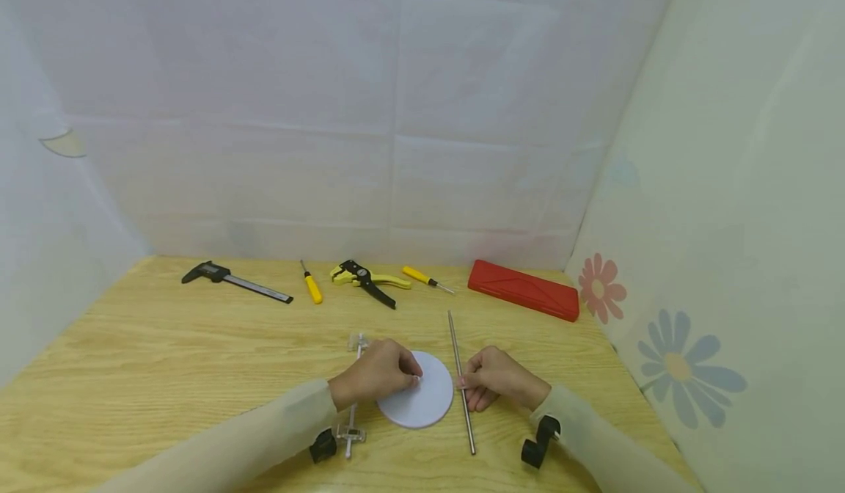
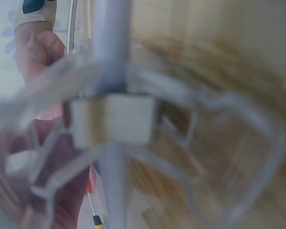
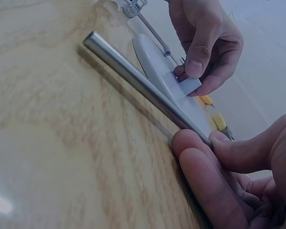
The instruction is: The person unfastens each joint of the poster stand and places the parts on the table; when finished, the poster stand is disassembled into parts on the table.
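Note:
My left hand (image 1: pixel 379 372) reaches over a round white disc (image 1: pixel 425 405) on the table. Its thumb and fingers pinch a small white block (image 3: pixel 190 86) at the disc's middle, best seen in the right wrist view. My right hand (image 1: pixel 498 379) pinches a thin metal rod (image 1: pixel 470 431) between thumb and fingers, just right of the disc. The rod's blunt near end sits slightly over the wood in the right wrist view. Under my left wrist lies a white rod with clear plastic end pieces (image 1: pixel 352 434), large and blurred in the left wrist view.
Along the back lie a digital caliper (image 1: pixel 244 282), a yellow screwdriver (image 1: pixel 312 287), a wire stripper (image 1: pixel 366 280), another yellow screwdriver (image 1: pixel 419 276) and a red case (image 1: pixel 524 291). Cloth walls (image 1: pixel 396 148) close off the back and both sides of the wooden table (image 1: pixel 198 375).

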### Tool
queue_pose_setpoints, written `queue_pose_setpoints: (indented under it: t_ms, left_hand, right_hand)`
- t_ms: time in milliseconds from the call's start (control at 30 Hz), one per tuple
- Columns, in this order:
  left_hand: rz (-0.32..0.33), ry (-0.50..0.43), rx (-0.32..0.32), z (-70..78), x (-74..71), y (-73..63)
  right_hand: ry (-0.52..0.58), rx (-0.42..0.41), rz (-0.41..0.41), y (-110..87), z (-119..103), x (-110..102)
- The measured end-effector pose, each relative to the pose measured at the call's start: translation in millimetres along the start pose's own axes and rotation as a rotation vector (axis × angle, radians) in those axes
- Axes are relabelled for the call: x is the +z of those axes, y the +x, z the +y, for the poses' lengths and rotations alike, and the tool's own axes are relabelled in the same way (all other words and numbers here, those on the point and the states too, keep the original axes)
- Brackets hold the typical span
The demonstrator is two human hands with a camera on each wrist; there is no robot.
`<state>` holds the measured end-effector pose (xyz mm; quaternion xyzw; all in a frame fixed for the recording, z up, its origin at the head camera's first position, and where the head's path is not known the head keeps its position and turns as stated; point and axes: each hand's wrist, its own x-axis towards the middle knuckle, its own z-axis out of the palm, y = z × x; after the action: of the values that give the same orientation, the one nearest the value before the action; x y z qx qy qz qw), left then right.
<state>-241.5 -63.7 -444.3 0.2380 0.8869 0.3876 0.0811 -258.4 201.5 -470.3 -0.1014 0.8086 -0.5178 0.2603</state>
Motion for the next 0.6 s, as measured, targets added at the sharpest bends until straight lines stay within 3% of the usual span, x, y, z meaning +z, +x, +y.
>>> queue_pose_setpoints:
  t_ms: [600]
  left_hand:
    - [0.009, 0.001, 0.016, -1.1, 1.5, 0.8]
  right_hand:
    - [0.008, -0.006, -0.013, 1.2, 1.1, -0.4]
